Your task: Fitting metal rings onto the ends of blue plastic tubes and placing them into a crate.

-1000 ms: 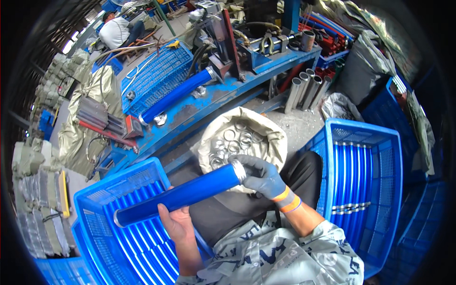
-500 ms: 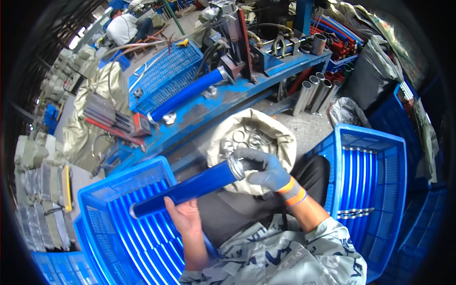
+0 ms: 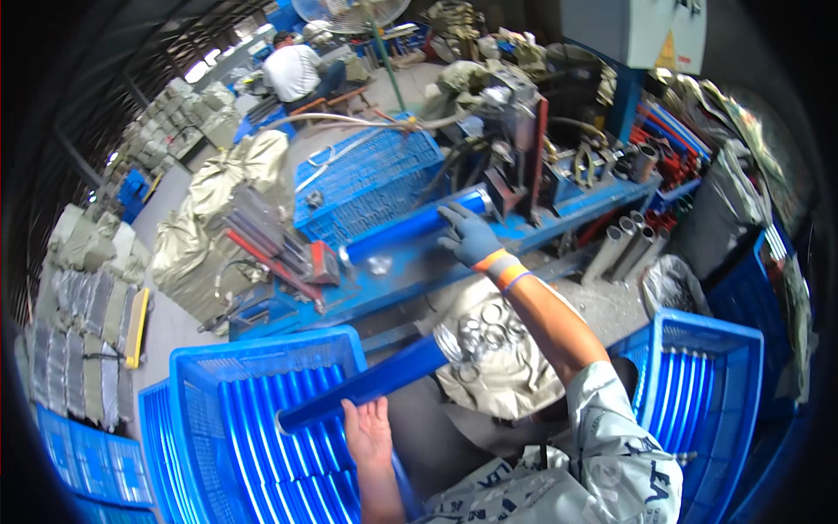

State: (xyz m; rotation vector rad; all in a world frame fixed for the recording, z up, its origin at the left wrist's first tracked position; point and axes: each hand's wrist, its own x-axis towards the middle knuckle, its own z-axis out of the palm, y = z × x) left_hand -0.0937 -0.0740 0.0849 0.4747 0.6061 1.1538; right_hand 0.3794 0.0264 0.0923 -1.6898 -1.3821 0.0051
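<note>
My bare left hand point(image 3: 369, 430) holds a blue metal tube point(image 3: 367, 382) from below, thumb against its side, over the left crate. The tube slants up to the right; its far end has a silvery ring point(image 3: 446, 343). My gloved right hand point(image 3: 471, 237) reaches over the bench with fingers spread, at the upper part of a second blue tube point(image 3: 406, 229). Whether the fingertips touch it I cannot tell. That tube's upper end meets the metal fixture point(image 3: 508, 194). Below my right arm stands a pale sack point(image 3: 497, 393) of silvery rings point(image 3: 478, 330).
Blue crates with blue tubes stand at left point(image 3: 196, 358) and right point(image 3: 751, 367). The blue bench point(image 3: 384, 293) runs across in front, bearing an upturned blue crate point(image 3: 367, 175). Bare metal tubes point(image 3: 624, 249) stand beyond it at right. A person point(image 3: 292, 74) sits far left.
My right hand has left the ringed end of the held tube and moved forward to the tube on the bench. My left hand still holds its tube. The view has shifted upward.
</note>
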